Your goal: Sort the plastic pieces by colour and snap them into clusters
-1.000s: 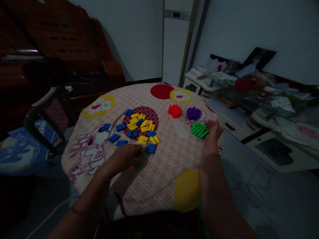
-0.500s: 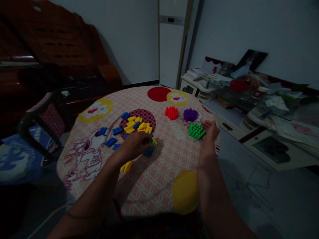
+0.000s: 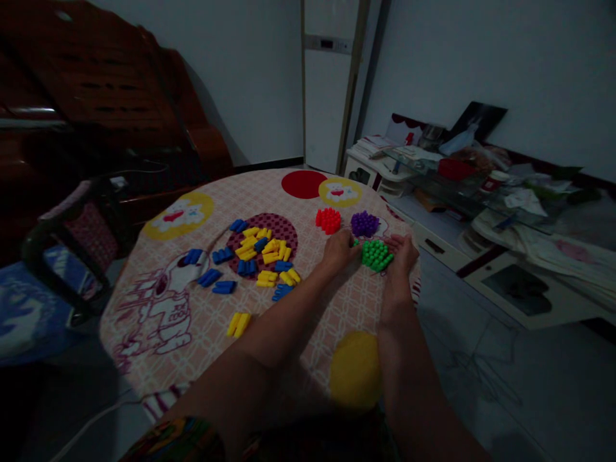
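Note:
My left hand (image 3: 339, 250) is closed on a green toy block, of which only a bit (image 3: 355, 242) shows past the fingers. It has come up to the left side of a group of green toy blocks (image 3: 376, 255) standing upright, close together. On the other side, my right hand (image 3: 403, 253) rests with fingers stretched out along the group. Behind the green group are a purple group (image 3: 364, 223) and a red group (image 3: 328, 220). Yellow blocks (image 3: 248, 246) and blue blocks (image 3: 223, 255) lie loose at the left, and one yellow piece (image 3: 239, 325) is nearer to me.
The round table has a patterned cloth (image 3: 308, 321). A glass-topped cabinet (image 3: 433, 173) with papers, bags and a cup stands at the right. A chair (image 3: 77, 237) and a wooden bench (image 3: 120, 109) are at the left; cables lie on the floor.
My left hand has carried the green block from the front left, past the yellow and blue blocks, rightward to the green group. My right hand has stayed beside that group. The view has shifted slightly.

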`<control>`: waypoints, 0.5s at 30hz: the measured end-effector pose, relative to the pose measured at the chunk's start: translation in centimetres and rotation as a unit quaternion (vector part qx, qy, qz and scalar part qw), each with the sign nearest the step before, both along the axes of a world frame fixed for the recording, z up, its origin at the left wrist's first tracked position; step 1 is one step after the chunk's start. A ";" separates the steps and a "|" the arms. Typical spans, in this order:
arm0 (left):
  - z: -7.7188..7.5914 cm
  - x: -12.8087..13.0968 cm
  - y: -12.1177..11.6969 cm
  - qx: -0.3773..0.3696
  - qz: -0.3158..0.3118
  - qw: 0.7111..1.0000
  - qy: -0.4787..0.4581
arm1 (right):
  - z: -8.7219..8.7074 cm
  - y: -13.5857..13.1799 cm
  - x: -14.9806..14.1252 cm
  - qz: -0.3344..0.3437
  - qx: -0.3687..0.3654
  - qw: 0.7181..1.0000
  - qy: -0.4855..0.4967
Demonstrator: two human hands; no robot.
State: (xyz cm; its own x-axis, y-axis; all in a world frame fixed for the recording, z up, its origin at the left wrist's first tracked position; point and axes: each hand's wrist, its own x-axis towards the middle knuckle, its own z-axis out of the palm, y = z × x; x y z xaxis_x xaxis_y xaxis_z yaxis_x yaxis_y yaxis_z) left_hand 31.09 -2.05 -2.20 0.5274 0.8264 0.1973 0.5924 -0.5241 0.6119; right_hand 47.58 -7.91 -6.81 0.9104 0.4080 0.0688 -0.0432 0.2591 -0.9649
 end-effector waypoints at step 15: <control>-2.0 0.9 -1.0 -0.026 -0.062 0.997 -0.037 | -0.4 0.7 0.9 0.044 -0.021 0.999 -0.015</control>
State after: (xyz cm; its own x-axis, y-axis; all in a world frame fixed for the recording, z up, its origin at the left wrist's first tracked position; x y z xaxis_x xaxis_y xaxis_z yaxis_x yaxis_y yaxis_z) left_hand 31.97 -3.00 -4.23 0.6109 0.7664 0.1986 0.4778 -0.5569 0.6794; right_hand 48.50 -7.18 -7.26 0.8687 0.4894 0.0768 -0.0353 0.2157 -0.9758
